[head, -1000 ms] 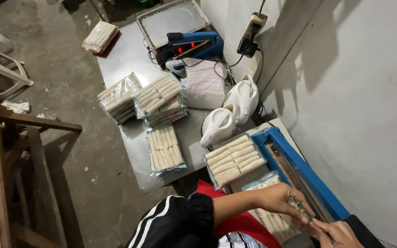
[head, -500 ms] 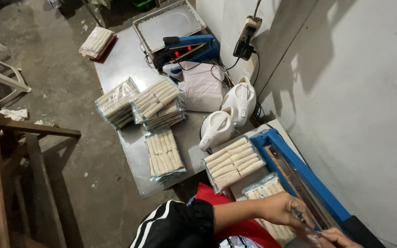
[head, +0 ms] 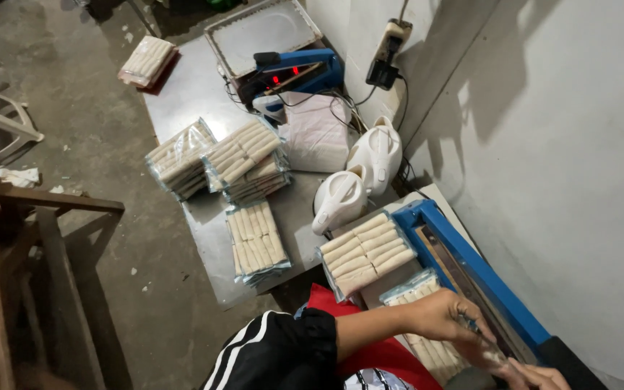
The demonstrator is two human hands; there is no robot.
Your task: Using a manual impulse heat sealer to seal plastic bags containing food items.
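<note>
The left hand (head: 445,318), its forearm coming out of a black sleeve with white stripes, reaches across to the right with the fingers curled down, pinching the clear edge of a transparent plastic pack of pale rolled sticks (head: 427,328) against the blue bar-shaped heat sealer (head: 471,271) at the table's near right corner. The right hand (head: 536,374) shows only partly at the bottom edge, fingers stretched flat along the same pack edge beside the sealer; whether it grips anything cannot be told.

Compared with a second ago, both hands sit lower and nearer the bottom edge, and the view has tilted so more of the far table shows.

On the grey metal table (head: 196,94), another sealed clear pack of pale sticks (head: 366,253) lies just beside the sealer, a flat one (head: 256,242) lies farther left, and two stacks of packs (head: 214,162) stand beyond. Two white plastic jugs (head: 359,177) stand near the wall, next to a second blue sealer (head: 294,72) and an empty metal tray (head: 261,32).
</note>
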